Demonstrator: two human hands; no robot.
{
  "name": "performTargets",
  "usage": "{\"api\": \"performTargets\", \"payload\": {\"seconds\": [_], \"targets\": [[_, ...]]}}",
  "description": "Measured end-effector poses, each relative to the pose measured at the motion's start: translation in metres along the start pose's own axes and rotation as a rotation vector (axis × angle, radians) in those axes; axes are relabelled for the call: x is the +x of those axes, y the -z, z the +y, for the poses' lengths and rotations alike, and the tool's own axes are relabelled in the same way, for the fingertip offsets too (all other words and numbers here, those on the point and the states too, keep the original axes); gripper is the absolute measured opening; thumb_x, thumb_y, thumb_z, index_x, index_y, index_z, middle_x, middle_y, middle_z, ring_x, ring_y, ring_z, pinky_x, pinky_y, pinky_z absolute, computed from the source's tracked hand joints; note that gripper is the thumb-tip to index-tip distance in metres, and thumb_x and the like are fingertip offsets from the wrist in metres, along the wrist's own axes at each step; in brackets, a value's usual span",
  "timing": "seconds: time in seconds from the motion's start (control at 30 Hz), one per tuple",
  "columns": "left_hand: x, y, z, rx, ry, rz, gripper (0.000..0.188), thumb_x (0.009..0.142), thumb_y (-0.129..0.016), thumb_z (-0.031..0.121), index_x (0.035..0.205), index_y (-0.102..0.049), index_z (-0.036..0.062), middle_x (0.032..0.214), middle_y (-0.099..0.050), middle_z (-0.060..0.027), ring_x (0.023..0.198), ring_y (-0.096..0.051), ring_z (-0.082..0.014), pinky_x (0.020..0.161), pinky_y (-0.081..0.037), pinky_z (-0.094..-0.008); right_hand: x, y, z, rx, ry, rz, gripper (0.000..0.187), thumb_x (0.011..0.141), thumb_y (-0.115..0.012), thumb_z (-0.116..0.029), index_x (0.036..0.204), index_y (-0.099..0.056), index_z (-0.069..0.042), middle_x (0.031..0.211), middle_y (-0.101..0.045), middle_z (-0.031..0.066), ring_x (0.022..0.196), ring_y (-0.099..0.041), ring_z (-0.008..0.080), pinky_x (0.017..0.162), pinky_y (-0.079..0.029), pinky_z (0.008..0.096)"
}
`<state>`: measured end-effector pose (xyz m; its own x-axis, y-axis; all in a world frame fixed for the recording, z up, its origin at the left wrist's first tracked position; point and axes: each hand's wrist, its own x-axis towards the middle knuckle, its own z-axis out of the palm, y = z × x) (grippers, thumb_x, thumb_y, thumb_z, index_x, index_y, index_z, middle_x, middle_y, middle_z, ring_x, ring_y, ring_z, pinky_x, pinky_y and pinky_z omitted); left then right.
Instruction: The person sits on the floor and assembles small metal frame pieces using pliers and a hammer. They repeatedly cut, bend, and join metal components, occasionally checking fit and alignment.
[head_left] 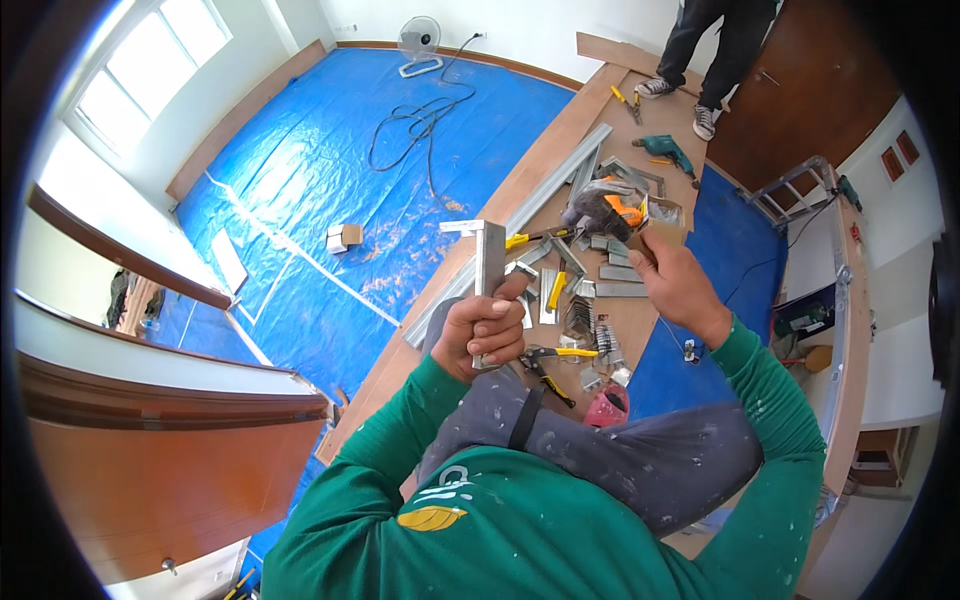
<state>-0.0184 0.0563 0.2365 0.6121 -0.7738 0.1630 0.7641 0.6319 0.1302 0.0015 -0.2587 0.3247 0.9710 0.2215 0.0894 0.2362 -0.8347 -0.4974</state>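
Observation:
My left hand point(484, 328) is wrapped round a bent metal channel piece point(490, 255), which stands upright with a short arm turned to the left at its top. My right hand point(682, 282) is closed at the near side of a small open cardboard box point(668, 236), its fingers partly hidden. Just beyond that box lies an orange and dark power tool point(605, 212). Between my hands, cut metal channel pieces point(622, 272) and yellow-handled snips point(557, 290) lie scattered on a wooden board. Closer to my legs are another pair of yellow-handled snips point(560, 353) and a red pouch-like object point(607, 406).
Long metal channels point(560, 180) lie along the board point(385, 400). A green drill point(668, 153) and yellow-handled pliers point(627, 103) sit farther off, near a standing person's shoes point(704, 122). Blue sheeting point(330, 160) covers the floor, with a cable point(425, 122) and a fan point(419, 40).

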Motion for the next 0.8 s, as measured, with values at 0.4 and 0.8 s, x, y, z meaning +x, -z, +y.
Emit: {"api": "performTargets", "payload": {"seconds": [0.4,0.8], "targets": [[0.012,-0.019,-0.013,-0.107,0.111,-0.431,0.024,0.092,-0.06,0.019,0.103,-0.04,0.01,0.064,-0.055,-0.0058,0.049,-0.06,-0.0163,0.051,-0.058,-0.0404,0.006,-0.014,0.007,0.162,-0.025,-0.04,0.032,0.104,-0.063,-0.029,0.108,-0.061,0.003,0.088,-0.068,0.0265,0.085,-0.066,0.0461,0.074,-0.048,0.0521],[0.012,-0.015,-0.015,0.217,0.377,-0.401,0.042,0.081,-0.07,0.02,0.107,-0.039,0.0067,0.064,-0.052,-0.0049,0.046,-0.045,-0.0114,0.05,-0.042,-0.0324,0.007,-0.012,0.006,0.54,0.001,0.003,0.025,0.105,-0.068,-0.026,0.106,-0.064,-0.001,0.074,-0.057,0.005,0.069,-0.049,0.0128,0.063,-0.04,0.0355]]}}
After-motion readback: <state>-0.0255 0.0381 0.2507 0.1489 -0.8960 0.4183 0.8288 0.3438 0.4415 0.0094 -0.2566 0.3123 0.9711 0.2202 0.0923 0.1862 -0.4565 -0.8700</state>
